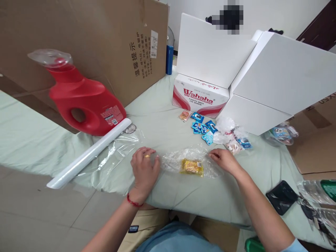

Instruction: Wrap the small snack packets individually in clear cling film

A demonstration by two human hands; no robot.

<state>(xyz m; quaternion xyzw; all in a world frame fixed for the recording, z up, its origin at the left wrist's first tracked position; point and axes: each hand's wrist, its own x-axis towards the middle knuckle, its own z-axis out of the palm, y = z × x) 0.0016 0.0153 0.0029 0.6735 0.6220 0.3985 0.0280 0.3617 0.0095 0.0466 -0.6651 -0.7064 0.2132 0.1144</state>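
A small yellow packet (193, 168) with a barcode label lies on crumpled clear plastic film (172, 159), on the green cloth. Just left of the film is my left hand (145, 168), palm down, with the fingers bent and the thumb apart from them; I see nothing held in it. My right hand (224, 160) is at the film's right side, its fingertips pinched together at the film edge. Left of my hands, a white roll of film (90, 154) lies slantwise, with loose clear film spreading from it.
Several blue sachets (203, 127) and clear bags (225, 127) lie beyond my right hand, before an open white carton (201, 96). A red jug (89, 101) leans by a large brown box (105, 45). A black pouch (282, 197) with keys lies at right.
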